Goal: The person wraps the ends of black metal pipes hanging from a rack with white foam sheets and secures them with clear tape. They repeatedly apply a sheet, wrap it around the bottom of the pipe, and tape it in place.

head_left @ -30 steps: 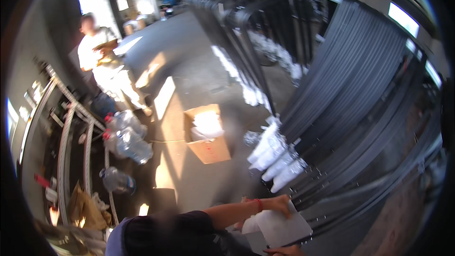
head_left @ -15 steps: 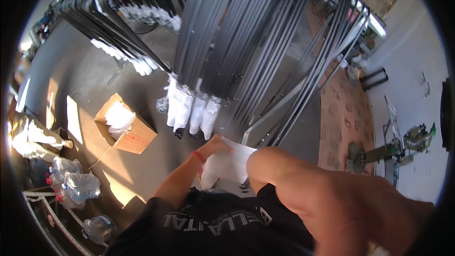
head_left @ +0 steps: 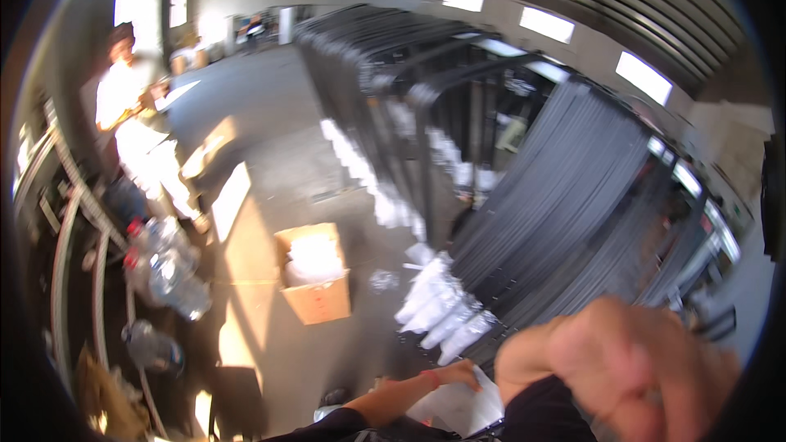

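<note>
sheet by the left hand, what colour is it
White; the sheet shows in the head view, the only one.

Left hand low, forearm outstretched; right hand raised close, elbow bent.

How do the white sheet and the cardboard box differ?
Colour: the sheet is white, the box brown. Shape: the sheet looks thin, while the box is an open container with white contents. Place: the left hand is on the sheet; the box stands on the floor.

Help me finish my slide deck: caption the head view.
Left hand on a white sheet, with an open cardboard box and long dark strips with white-wrapped ends beyond.
</note>
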